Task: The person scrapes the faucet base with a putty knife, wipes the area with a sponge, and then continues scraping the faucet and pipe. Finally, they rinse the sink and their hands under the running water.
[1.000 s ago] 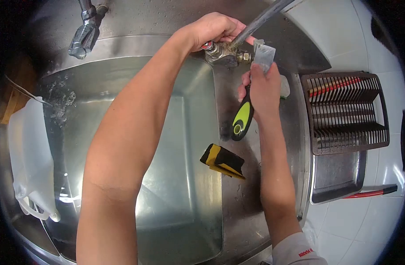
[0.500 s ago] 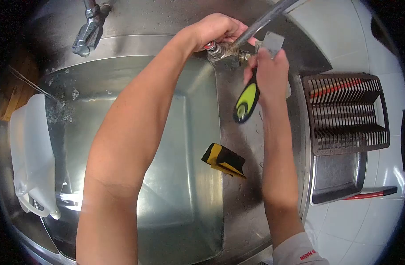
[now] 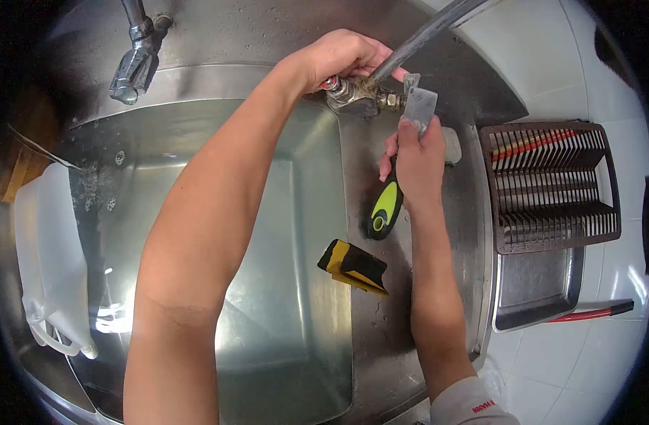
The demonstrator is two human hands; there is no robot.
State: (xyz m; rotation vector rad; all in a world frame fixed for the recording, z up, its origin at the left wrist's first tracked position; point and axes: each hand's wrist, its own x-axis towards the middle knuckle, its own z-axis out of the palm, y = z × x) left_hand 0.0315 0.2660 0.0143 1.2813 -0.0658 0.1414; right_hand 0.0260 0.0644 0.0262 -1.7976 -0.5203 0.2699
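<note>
My right hand [image 3: 420, 161] is closed round a scraper with a flat metal blade [image 3: 420, 106] and a black and lime-green handle [image 3: 385, 207]. The blade points up, beside the tap fitting. My left hand [image 3: 344, 53] reaches behind the tap [image 3: 356, 92] with its red-marked knob. One finger stretches toward a small pale piece [image 3: 411, 82] near the blade; whether it holds that piece is unclear. Behind my right hand, a whitish object [image 3: 452, 145] is partly hidden. A folded black and yellow cloth or pad [image 3: 354, 266] lies on the sink's edge.
Water fills the steel sink basin [image 3: 268, 340] below my left arm. A translucent plastic jug [image 3: 52, 255] is at the left. Another tap [image 3: 134, 71] hangs at upper left. On the right are a brown slotted rack [image 3: 551, 185], a metal tray [image 3: 535, 283] and a red handle [image 3: 586, 314].
My right hand has moved down and slightly left with the scraper, so the blade is lower. The pale piece by my left fingers shows more clearly. The camera view has shifted slightly.
</note>
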